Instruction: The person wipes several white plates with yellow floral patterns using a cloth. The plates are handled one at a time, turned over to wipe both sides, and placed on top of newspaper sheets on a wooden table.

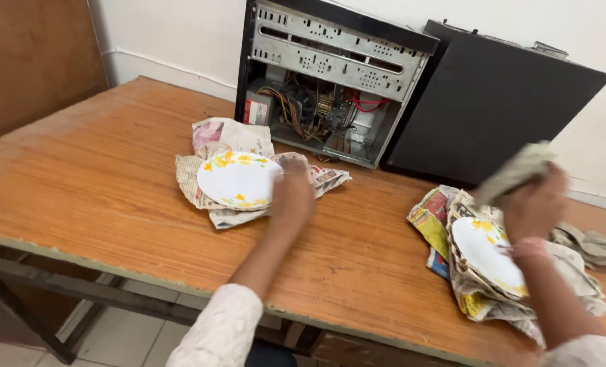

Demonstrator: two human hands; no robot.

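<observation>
Resting on the rim of a yellow-flowered plate (237, 179) bedded on newspaper (225, 139) before the open computer case (330, 78), the left hand (291, 194) lies loosely curled, while the right hand (534, 204), right of the case, is clenched around a crumpled newspaper wad (517, 170) above a second plate (486, 253).

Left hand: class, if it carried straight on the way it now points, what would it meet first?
The left hand points up and away across the table, past the plate rim. Probably the crumpled newspaper first, then the open computer case; depth is unclear.
</observation>
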